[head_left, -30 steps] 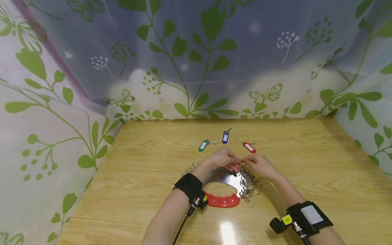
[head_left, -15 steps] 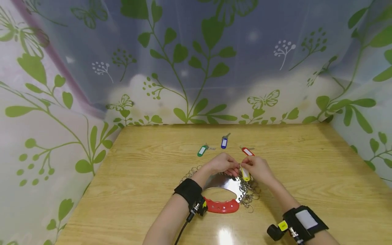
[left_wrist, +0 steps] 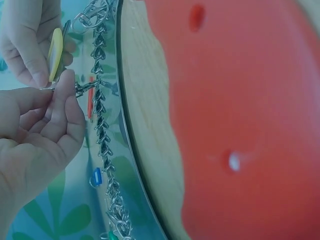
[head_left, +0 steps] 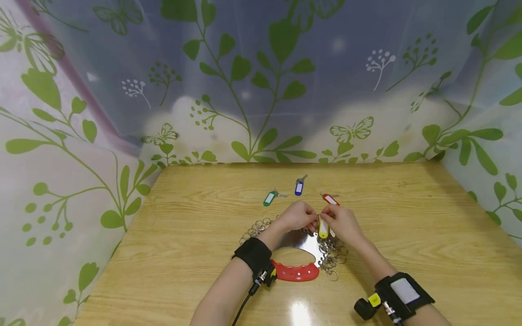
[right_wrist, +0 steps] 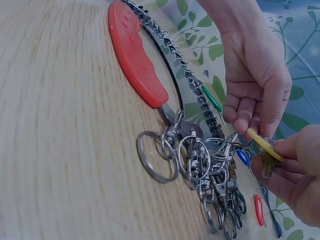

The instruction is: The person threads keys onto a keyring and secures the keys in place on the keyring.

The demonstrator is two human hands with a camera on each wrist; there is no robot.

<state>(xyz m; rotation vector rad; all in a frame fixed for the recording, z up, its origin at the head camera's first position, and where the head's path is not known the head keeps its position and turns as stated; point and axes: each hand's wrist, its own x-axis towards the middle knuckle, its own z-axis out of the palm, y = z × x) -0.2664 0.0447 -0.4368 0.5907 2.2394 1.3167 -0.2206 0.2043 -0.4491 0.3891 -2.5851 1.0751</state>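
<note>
Yellow, the key tag (head_left: 323,229) sits at the right grip (head_left: 344,222), which pinches its ring end, while just beside, the left grip (head_left: 297,216) pinches a metal clasp (left_wrist: 80,89), apparently to steady it.

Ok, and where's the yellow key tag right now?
In the head view, the yellow key tag is right of centre, between the left hand and right hand, with the red key tag farther back.
</note>
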